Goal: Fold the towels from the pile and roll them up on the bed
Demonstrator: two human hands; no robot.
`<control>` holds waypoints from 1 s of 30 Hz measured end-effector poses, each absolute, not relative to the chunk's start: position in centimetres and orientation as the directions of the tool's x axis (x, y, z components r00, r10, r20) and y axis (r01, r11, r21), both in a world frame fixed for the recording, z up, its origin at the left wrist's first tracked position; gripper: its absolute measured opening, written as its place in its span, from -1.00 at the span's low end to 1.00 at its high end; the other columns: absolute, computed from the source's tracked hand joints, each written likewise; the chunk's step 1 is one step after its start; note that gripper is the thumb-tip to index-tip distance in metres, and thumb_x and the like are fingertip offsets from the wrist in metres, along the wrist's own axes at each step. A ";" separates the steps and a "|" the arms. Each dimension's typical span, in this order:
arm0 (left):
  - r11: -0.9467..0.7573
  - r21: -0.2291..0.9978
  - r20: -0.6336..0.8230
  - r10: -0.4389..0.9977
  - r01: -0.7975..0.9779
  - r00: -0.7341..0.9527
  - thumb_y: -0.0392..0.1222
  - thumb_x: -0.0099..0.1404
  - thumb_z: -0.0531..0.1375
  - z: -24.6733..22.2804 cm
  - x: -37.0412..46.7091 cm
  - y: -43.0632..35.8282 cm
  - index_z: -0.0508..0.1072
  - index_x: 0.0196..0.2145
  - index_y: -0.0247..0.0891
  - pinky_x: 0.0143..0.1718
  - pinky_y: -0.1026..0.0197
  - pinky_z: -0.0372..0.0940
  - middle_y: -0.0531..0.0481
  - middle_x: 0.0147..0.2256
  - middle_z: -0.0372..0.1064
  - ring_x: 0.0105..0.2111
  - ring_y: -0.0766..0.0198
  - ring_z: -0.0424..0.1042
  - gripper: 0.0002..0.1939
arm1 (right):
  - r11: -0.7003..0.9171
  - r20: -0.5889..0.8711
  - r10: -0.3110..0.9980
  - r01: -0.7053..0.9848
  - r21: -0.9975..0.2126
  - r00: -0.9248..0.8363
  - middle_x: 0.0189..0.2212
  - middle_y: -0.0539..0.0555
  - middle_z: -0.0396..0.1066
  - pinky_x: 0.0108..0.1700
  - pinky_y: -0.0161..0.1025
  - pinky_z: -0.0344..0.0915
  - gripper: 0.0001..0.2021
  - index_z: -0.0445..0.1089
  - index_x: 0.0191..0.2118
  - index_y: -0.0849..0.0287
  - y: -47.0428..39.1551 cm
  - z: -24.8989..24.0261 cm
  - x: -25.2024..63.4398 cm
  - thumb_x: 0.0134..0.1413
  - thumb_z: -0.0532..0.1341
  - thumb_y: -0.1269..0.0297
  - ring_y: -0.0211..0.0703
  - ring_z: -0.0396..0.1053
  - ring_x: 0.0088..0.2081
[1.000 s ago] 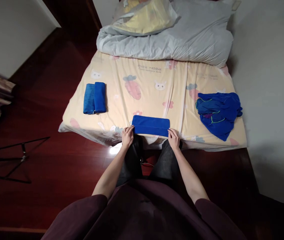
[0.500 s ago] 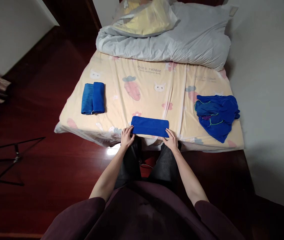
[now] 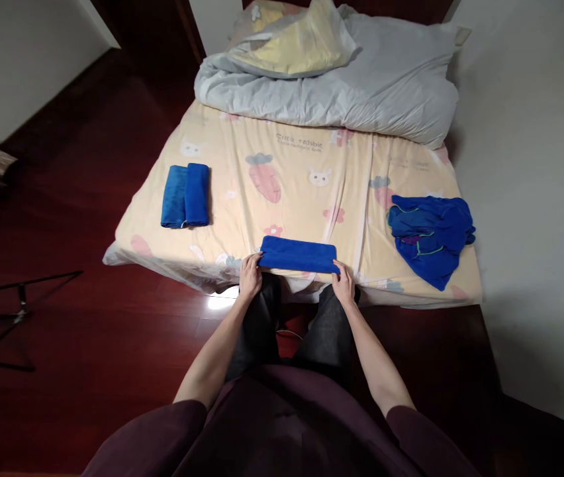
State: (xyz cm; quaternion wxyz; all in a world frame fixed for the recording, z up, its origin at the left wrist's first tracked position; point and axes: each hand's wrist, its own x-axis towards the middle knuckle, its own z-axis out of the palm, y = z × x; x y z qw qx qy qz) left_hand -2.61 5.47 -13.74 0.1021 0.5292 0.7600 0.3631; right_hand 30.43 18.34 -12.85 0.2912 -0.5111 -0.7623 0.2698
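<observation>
Right hand, its thumb spread away from the fingers half a second earlier, now has thumb and fingers drawn together at the near right corner of the blue cloth.

Item: blue cloth, folded to a long narrow strip, lying crosswise on the bed at its near edge, between the two hands. Right grip: narrow, on the corner. Left hand: narrow grip likewise, fingers on the near left corner.

Item: two folded blue cloths, side by side and touching, on the left part of the bed; the left one paler.

Item: crumpled blue pile, green edging visible, on the right part of the bed.

Item: grey quilt, bunched across the far end, a yellow bundle on top.

Item: black stand, partly in view, left of the bed.
</observation>
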 end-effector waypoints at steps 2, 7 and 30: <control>0.209 0.666 0.207 0.870 0.716 -0.447 -0.32 0.43 -0.01 -14.0 -2.7 5.4 0.41 0.20 -0.19 0.30 -0.13 0.23 -0.21 0.12 0.45 0.20 -0.04 0.31 -0.55 | 0.267 0.112 0.957 0.658 -0.704 -0.268 0.17 0.15 0.53 0.20 0.05 0.46 -0.60 0.44 0.20 0.09 18.3 -13.1 30.4 0.32 0.09 0.25 0.09 0.54 0.11; 0.342 0.656 0.116 0.836 0.673 -0.537 -0.23 0.50 -0.01 -14.5 -2.6 5.5 0.39 0.23 -0.25 0.22 -0.12 0.25 -0.28 0.04 0.43 0.12 -0.07 0.35 -0.57 | 0.169 0.031 0.978 0.702 -0.692 -0.205 0.07 0.23 0.58 0.10 0.01 0.47 -0.56 0.41 0.20 0.14 18.4 -13.2 30.4 0.40 0.08 0.02 0.15 0.57 0.03; 0.401 0.738 0.072 0.752 0.543 -0.655 0.06 0.57 -0.06 -15.0 -3.1 6.3 0.46 0.25 -0.24 0.15 -0.03 0.31 -0.26 -0.11 0.50 -0.03 -0.03 0.49 -0.47 | 0.139 0.021 0.985 0.733 -0.666 -0.169 -0.13 0.22 0.62 -0.03 -0.12 0.42 -0.51 0.45 0.22 0.15 18.8 -13.0 29.8 0.43 0.03 -0.01 0.06 0.58 -0.14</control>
